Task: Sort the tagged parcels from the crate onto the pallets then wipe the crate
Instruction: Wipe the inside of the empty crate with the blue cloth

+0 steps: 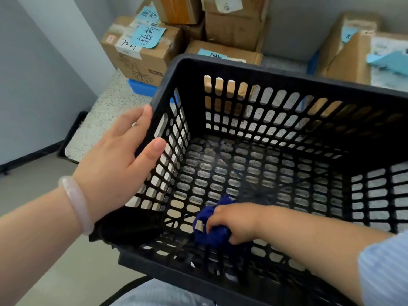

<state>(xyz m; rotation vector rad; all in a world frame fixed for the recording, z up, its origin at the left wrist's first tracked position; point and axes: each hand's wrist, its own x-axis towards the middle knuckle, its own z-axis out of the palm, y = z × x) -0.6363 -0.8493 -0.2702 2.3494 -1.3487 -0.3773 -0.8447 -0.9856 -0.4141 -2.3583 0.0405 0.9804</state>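
A black slotted plastic crate [276,71] fills the middle of the view, tilted toward me, with no parcels inside. My left hand [119,160] rests flat against the outside of its left wall, thumb over the rim, fingers straight. My right hand [234,221] reaches inside and grips a crumpled dark blue cloth [212,235] pressed on the crate's floor near the front left corner. Cardboard parcels with light blue handwritten tags stand beyond the crate: one group at the back left [141,45], another at the back right [353,49].
The left parcels sit on a blue pallet [141,86] over a speckled floor. Grey walls close the corner behind. A pale bangle circles my left wrist [76,202]. A dark chair frame shows under the crate at the bottom edge.
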